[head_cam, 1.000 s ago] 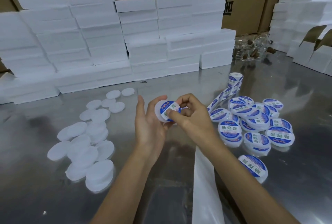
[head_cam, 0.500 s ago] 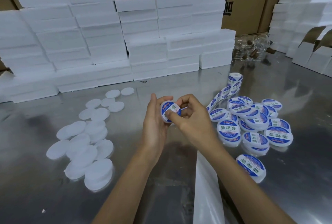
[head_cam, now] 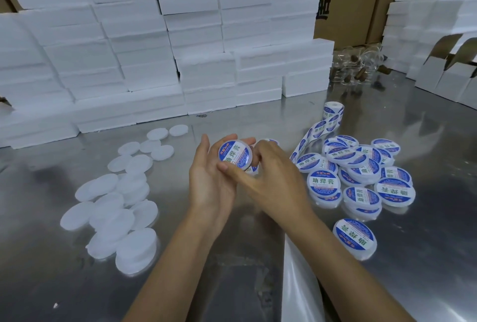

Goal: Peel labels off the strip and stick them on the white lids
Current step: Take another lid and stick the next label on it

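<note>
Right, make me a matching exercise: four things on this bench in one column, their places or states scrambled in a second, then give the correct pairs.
Things
1. label roll
2. plain white lids
3. labelled lids pile
4. lid in hand

Places or states
A. scattered on the steel table, left of the hands, no labels
B. held in the left hand, right hand fingers at its edge
C. heaped right of the hands, blue labels on
D. standing behind the heap, strip trailing toward the hands

Pairs: 1-D, 2-A, 3-C, 4-B
</note>
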{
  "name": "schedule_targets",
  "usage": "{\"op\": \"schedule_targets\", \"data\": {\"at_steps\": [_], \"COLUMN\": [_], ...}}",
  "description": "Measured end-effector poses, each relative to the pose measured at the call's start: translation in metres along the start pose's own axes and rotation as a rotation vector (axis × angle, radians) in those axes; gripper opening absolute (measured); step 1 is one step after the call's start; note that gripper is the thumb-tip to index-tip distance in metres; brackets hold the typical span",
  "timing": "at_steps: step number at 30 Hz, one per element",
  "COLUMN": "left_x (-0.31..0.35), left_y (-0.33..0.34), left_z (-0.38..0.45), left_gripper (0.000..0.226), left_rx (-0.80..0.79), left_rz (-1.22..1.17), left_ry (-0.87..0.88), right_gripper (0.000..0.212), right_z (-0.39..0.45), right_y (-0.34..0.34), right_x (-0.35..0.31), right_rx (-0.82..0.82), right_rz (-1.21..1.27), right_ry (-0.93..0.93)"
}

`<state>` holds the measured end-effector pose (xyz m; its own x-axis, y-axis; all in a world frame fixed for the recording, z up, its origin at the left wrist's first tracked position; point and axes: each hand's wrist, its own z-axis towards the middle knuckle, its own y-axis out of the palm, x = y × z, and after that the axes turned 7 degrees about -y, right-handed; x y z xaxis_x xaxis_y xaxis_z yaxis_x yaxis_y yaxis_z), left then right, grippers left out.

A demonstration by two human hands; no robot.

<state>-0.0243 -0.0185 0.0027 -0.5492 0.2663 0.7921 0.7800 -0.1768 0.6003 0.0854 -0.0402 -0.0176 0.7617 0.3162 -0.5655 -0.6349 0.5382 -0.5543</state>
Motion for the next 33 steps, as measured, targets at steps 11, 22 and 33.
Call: {"op": "schedule_targets", "data": {"at_steps": [11,22,33], "left_x": [-0.004,-0.011,-0.012], "left_y": [0.005,0.014,0.005], "left_z": [-0.004,-0.008,-0.004], "left_gripper": [0.053,0.054,0.029], "left_rx": [-0.067,-0.209,-0.074], "left_rz": [0.059,0.070,0.566], "left_ry": [-0.003,-0.007,0.179], "right_gripper": [0.051,0.066,0.060], "right_z": [0.001,0.002,0.007], "right_y": [-0.003,-0.005,-0.012], "right_x": [0.009,0.007,0.017], "right_rx": [0.004,0.100,0.080], "right_rz": [-0.096,-0.220,-0.082], "right_ry": [-0.019,0.117,0.141]}}
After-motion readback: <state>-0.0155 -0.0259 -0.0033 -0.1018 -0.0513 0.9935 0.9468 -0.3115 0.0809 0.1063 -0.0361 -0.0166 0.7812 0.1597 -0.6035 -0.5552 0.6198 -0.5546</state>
